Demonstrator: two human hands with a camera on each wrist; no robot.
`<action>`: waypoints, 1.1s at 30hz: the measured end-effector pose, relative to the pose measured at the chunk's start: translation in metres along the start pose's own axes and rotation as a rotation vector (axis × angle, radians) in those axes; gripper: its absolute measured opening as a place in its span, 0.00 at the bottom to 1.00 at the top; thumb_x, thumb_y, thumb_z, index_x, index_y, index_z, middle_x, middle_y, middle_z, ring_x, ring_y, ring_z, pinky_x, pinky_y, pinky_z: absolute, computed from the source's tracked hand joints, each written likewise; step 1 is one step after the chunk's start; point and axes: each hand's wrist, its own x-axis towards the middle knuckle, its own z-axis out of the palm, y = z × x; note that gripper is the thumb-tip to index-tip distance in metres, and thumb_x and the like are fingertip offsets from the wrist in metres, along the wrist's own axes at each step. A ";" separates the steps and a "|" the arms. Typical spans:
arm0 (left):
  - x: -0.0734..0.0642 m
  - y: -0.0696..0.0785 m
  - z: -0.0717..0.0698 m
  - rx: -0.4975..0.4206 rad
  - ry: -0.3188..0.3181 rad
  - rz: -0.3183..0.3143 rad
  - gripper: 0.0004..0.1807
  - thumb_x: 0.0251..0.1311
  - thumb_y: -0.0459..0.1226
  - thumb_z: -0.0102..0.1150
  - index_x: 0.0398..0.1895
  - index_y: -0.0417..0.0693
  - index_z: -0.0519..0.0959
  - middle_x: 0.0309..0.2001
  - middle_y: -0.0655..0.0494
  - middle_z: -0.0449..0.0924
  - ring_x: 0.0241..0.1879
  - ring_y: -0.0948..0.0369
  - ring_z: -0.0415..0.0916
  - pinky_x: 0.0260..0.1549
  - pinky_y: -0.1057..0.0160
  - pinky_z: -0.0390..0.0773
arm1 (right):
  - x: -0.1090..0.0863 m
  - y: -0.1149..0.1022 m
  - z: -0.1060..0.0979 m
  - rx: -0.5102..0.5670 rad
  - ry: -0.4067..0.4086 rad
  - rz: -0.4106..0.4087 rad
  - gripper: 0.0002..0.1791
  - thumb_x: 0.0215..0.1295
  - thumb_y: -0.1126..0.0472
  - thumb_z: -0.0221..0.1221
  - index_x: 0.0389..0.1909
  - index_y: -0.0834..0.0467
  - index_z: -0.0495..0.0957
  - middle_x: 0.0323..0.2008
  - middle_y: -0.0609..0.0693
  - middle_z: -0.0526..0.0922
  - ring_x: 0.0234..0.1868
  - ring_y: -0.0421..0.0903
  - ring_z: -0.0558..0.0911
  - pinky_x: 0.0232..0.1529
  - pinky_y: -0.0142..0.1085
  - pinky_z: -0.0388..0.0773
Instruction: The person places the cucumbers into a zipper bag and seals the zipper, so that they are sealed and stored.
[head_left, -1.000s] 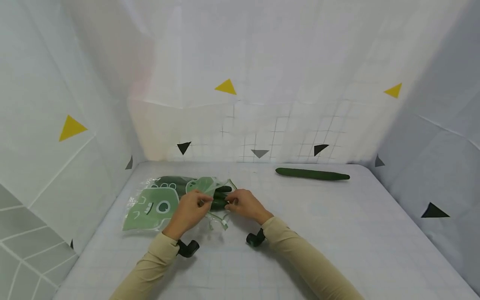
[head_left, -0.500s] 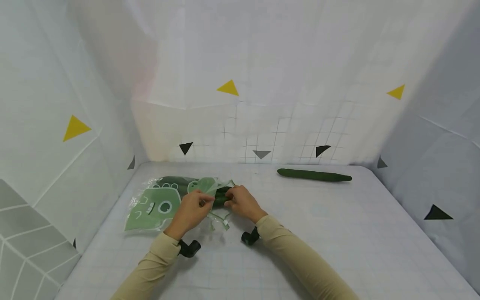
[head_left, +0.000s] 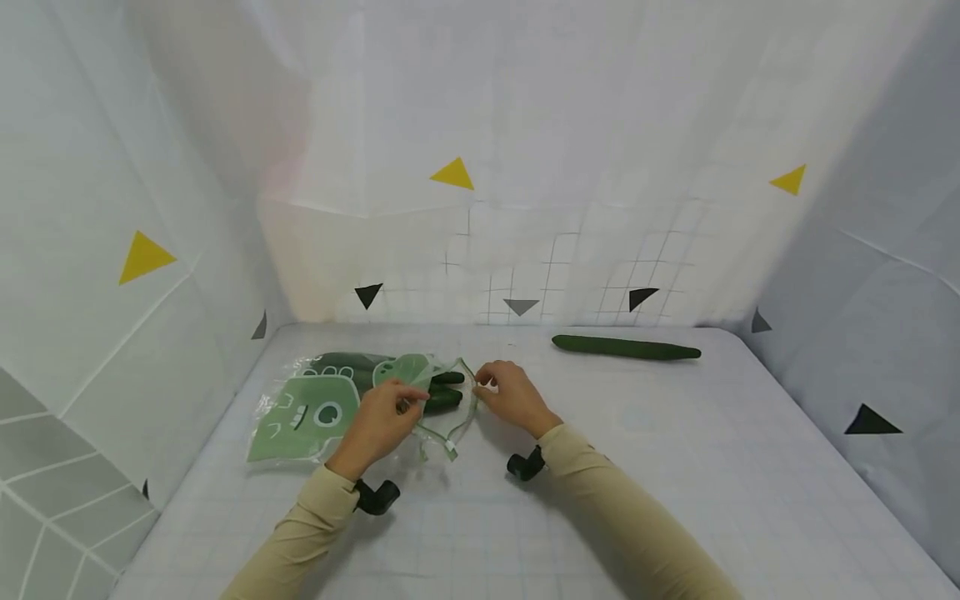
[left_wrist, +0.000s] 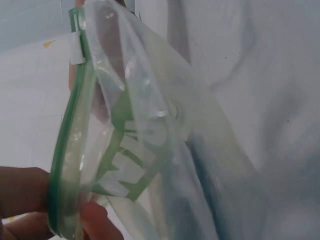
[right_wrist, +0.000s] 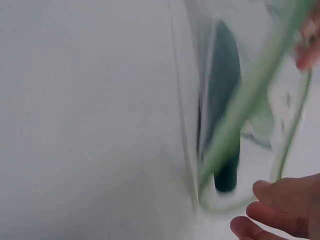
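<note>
A clear zip bag (head_left: 303, 417) with a green monster print lies on the left of the table. Dark green cucumbers (head_left: 444, 402) are inside, their ends showing at the mouth. The left hand (head_left: 382, 421) pinches the upper layer at the mouth; in the left wrist view its fingers (left_wrist: 25, 192) hold the green zip strip (left_wrist: 65, 150), with a white slider (left_wrist: 76, 48) farther along. At the mouth's right edge, the right hand (head_left: 516, 398) pinches the rim between thumb and finger. The right wrist view shows a cucumber (right_wrist: 225, 85) behind the rim (right_wrist: 235, 117).
Another cucumber (head_left: 626, 347) lies outside the bag at the back right of the table (head_left: 637, 492). White sheets stand behind and on both sides, with yellow triangles (head_left: 453, 173) and black triangles (head_left: 872, 420) on them.
The right hand first moved in over the cucumber ends at the mouth, then back right, drawing the rim out so the mouth is wider. The left hand has stayed in place.
</note>
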 end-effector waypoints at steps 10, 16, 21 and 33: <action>0.000 0.001 -0.002 -0.020 0.006 -0.006 0.16 0.64 0.26 0.57 0.50 0.43 0.89 0.39 0.53 0.79 0.32 0.60 0.76 0.30 0.57 0.75 | -0.017 0.058 -0.057 -0.072 0.061 0.113 0.14 0.73 0.65 0.64 0.54 0.67 0.83 0.50 0.59 0.85 0.52 0.60 0.80 0.51 0.53 0.78; -0.002 0.003 0.001 -0.070 -0.002 -0.006 0.17 0.62 0.26 0.60 0.52 0.41 0.88 0.41 0.51 0.80 0.34 0.59 0.78 0.33 0.56 0.77 | -0.026 0.096 -0.092 -0.159 0.067 0.206 0.19 0.73 0.65 0.61 0.61 0.69 0.80 0.58 0.65 0.81 0.60 0.65 0.77 0.59 0.59 0.73; -0.003 0.004 0.002 -0.103 -0.014 -0.018 0.17 0.62 0.26 0.60 0.54 0.42 0.87 0.41 0.51 0.78 0.33 0.59 0.77 0.30 0.57 0.76 | -0.032 0.130 -0.123 -0.220 0.013 0.294 0.24 0.75 0.67 0.58 0.68 0.71 0.73 0.65 0.70 0.74 0.68 0.71 0.69 0.64 0.63 0.67; -0.002 0.006 0.004 -0.079 -0.019 -0.012 0.19 0.63 0.25 0.61 0.55 0.42 0.86 0.41 0.51 0.77 0.34 0.60 0.77 0.28 0.57 0.75 | -0.050 0.177 -0.173 -0.352 -0.117 0.461 0.31 0.72 0.71 0.51 0.74 0.75 0.61 0.69 0.76 0.65 0.68 0.77 0.65 0.62 0.67 0.67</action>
